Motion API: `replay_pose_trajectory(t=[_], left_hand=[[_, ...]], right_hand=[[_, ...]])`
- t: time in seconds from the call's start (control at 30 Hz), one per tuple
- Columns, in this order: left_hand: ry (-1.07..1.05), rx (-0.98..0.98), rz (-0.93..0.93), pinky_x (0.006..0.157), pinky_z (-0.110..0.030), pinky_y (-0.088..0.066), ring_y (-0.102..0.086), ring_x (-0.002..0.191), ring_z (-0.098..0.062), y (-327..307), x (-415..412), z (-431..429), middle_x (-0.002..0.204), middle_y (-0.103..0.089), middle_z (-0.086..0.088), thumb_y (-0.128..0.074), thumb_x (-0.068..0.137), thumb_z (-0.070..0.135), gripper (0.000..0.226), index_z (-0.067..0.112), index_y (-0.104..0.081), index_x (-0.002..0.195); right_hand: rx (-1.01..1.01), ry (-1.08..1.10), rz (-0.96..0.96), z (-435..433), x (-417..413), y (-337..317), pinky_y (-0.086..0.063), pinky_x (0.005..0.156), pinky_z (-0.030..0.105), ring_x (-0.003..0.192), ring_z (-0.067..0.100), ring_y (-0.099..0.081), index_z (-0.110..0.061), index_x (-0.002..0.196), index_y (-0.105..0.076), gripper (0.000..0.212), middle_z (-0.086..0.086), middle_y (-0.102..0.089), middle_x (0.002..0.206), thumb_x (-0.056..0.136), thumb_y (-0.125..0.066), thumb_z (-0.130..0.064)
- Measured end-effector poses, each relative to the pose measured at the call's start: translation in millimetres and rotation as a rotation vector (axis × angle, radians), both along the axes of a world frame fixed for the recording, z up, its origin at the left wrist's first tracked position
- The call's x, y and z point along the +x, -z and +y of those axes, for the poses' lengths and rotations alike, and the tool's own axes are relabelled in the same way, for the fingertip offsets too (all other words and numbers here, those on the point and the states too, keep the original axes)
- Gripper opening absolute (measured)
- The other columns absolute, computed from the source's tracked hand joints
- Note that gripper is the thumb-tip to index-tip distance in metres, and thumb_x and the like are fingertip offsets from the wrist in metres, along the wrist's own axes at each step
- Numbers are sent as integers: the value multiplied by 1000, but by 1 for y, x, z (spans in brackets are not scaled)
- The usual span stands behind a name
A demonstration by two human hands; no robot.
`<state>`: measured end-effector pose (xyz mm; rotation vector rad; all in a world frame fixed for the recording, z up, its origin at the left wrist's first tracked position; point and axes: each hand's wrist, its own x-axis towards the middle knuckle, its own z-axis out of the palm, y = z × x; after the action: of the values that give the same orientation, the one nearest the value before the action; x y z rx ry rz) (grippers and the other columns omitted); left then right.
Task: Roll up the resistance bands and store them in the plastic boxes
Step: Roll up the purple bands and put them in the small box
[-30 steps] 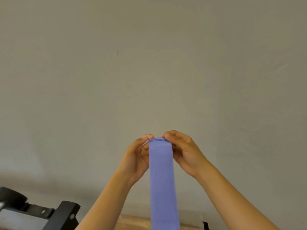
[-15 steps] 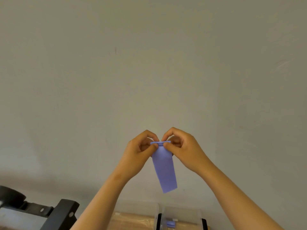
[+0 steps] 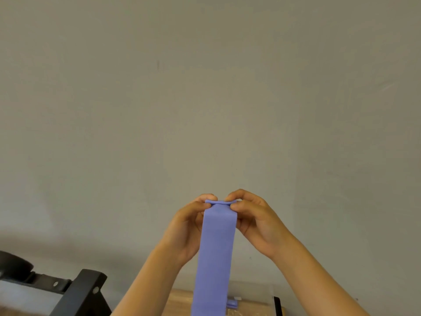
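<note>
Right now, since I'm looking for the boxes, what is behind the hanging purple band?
Behind the purple band, a clear plastic box and a wooden surface show, and a small purple piece peeks out at the band's right edge. The band covers the rest of the box.

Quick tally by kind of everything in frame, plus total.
Hands: 2, left hand and right hand, both pinching the band's rolled top
Long purple band: 1
Small purple piece, partly hidden: 1
Clear plastic box: 1
Black stand: 1
Total: 6
</note>
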<state>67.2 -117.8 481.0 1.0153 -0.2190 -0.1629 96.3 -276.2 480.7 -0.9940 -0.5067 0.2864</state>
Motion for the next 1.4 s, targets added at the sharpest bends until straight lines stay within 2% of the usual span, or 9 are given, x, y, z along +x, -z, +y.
replay_pose_trajectory(t=[0.13, 0.23, 0.3, 0.43, 0.63, 0.8, 0.97, 1.17, 1.4], left_hand=[[-98, 124, -90, 59, -27, -50, -58, 68, -23, 2, 1, 2, 76, -59, -10, -69, 63, 26, 16, 12, -64, 70], [-226, 322, -221, 67, -27, -54, -63, 75, -26, 3, 0, 2, 78, -65, -18, -69, 73, 14, 3, 12, -68, 75], [-326, 497, -308, 74, -31, -56, -67, 80, -26, 3, -2, 3, 86, -68, -27, -70, 79, 4, 11, 10, -68, 88], [-432, 696, -413, 71, -25, -54, -71, 80, -20, 9, -10, -2, 82, -73, -10, -68, 83, -1, 10, 7, -67, 89], [-366, 651, -349, 71, -31, -56, -72, 81, -26, 24, -15, -5, 79, -73, -15, -61, 90, 3, 4, 4, -63, 88], [-490, 749, -377, 69, -19, -52, -70, 76, -14, 29, -17, -4, 79, -73, 0, -71, 81, -2, 19, 16, -69, 87], [-584, 845, -481, 69, -17, -52, -69, 74, -11, 31, -20, -6, 77, -72, 6, -72, 79, -2, 23, 20, -69, 80], [-422, 674, -377, 68, -23, -55, -71, 78, -16, 27, -21, -8, 80, -73, -3, -67, 85, 10, 2, 8, -68, 86], [-487, 641, -396, 66, -15, -51, -70, 75, -9, 27, -22, -10, 78, -73, 1, -72, 78, -2, 12, 9, -70, 80]], right_hand=[[-181, 101, -128, -4, -5, -4, -49, 59, 19, 63, 13, -63, -7, 70, -63, 14, 3, -66, 67, 81, -67, 0], [-347, 235, -243, -9, -6, -3, -52, 68, 21, 72, 15, -68, -11, 78, -67, 12, 6, -72, 75, 84, -67, -1], [-436, 290, -293, -12, -6, 0, -52, 72, 20, 78, 14, -69, -14, 86, -69, 12, 6, -74, 82, 83, -69, -2], [-553, 366, -420, -16, -9, 7, -54, 71, 24, 78, 14, -70, -19, 79, -68, 19, -1, -73, 81, 82, -69, 0], [-581, 459, -521, -12, -16, 26, -54, 76, 22, 79, 9, -67, -19, 79, -70, 19, -9, -70, 79, 82, -68, -1], [-560, 341, -355, -17, -16, 28, -54, 75, 21, 82, 11, -70, -20, 91, -69, 15, -4, -71, 85, 82, -73, -9], [-620, 360, -316, -17, -13, 28, -50, 69, 19, 74, 10, -69, -20, 84, -70, 8, -5, -72, 79, 83, -73, -12], [-598, 412, -414, -20, -18, 27, -51, 66, 18, 75, 12, -69, -20, 79, -70, 14, -6, -72, 79, 82, -72, -6], [-579, 355, -396, -19, -23, 27, -56, 77, 23, 85, 9, -70, -23, 91, -68, 21, -7, -73, 89, 81, -74, -6]])
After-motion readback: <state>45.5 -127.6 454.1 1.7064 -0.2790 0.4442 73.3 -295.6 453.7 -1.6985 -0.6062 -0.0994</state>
